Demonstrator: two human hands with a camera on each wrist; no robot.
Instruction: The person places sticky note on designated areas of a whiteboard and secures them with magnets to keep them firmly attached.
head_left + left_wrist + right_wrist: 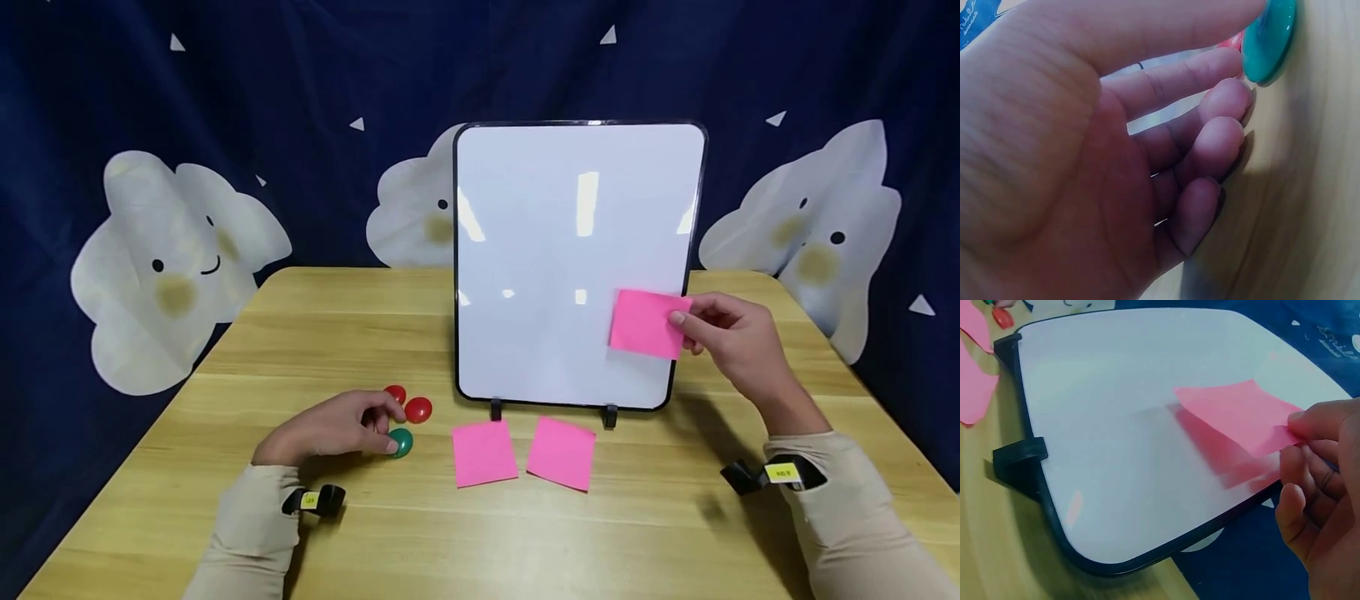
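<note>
My right hand (738,342) pinches a pink sticky note (643,323) by its edge between thumb and fingers. The note overlaps the lower right of a white whiteboard (540,275) in the head view. From the right wrist, the far part of the note (1241,415) stands off the board, casting a pink reflection. Low over the table, my left hand (337,427) has thumb and index finger at the rim of a round green magnet (402,442). Two red magnets (418,409) lie just beyond its fingertips, one partly covered. The other left fingers curl near the wood.
Two more pink sticky notes, a left one (485,454) and a right one (562,454), lie on the wooden table (375,550) before the board. Small black feet (611,416) hold the board upright. Behind hangs a dark blue curtain (315,75) with clouds.
</note>
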